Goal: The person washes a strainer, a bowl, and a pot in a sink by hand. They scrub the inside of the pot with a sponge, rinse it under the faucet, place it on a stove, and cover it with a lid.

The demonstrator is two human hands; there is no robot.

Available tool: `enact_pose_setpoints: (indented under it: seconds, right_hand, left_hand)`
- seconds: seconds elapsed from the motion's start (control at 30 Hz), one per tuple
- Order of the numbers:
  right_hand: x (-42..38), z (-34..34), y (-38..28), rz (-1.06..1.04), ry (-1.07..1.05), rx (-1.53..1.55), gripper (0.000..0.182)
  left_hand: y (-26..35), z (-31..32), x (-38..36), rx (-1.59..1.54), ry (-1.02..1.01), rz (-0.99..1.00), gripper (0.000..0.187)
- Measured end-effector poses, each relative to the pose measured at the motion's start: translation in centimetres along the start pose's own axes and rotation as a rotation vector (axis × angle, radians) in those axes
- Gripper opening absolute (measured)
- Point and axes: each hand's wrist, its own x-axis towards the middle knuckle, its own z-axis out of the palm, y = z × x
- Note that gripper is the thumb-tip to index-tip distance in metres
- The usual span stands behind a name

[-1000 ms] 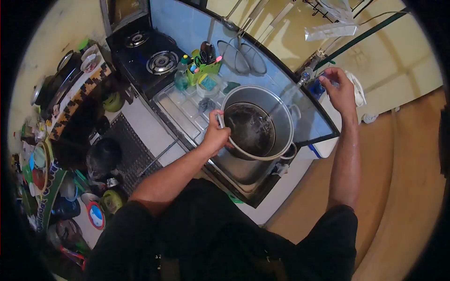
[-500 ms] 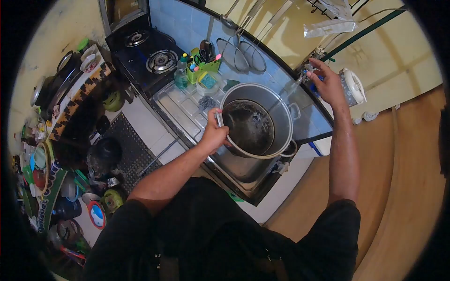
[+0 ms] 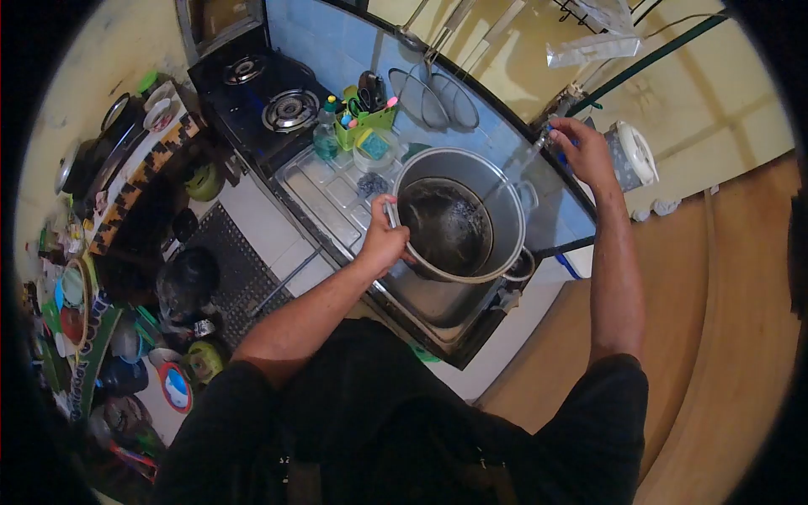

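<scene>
My left hand [image 3: 387,240] grips the near-left rim of a large grey metal pot [image 3: 512,223], which sits tilted over the sink [image 3: 442,307]. Dark-looking liquid with pale patches on its surface lies in the pot. At the wall on the right, my right hand [image 3: 585,151] pinches the blue handle of a tap [image 3: 551,128]. A clear spout or hose end points from the tap down toward the pot, with a faint streak below it. A scouring pad [image 3: 372,184] lies on the drainboard beside the pot.
On the drainboard [image 3: 307,189] stand a green soap bottle [image 3: 326,130], a tub with a sponge [image 3: 373,147] and a green utensil caddy [image 3: 364,120]. Strainers [image 3: 433,101] hang on the wall. A two-burner stove [image 3: 265,97] is at left; dishes crowd the floor.
My right hand has moved slightly down and left, and its fingers have closed around the tap handle. My left hand stays on the rim; the pot has barely shifted.
</scene>
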Motion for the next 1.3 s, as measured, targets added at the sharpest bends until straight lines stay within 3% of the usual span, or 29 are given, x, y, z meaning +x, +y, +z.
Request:
enact_pose_setpoints:
  seconds: [1.3]
  right_hand:
    - [0.3,0.5,0.8,0.044,0.040,0.010,0.026]
  left_hand:
    - [0.0,-0.1,0.3,0.003,0.014,-0.051,0.064]
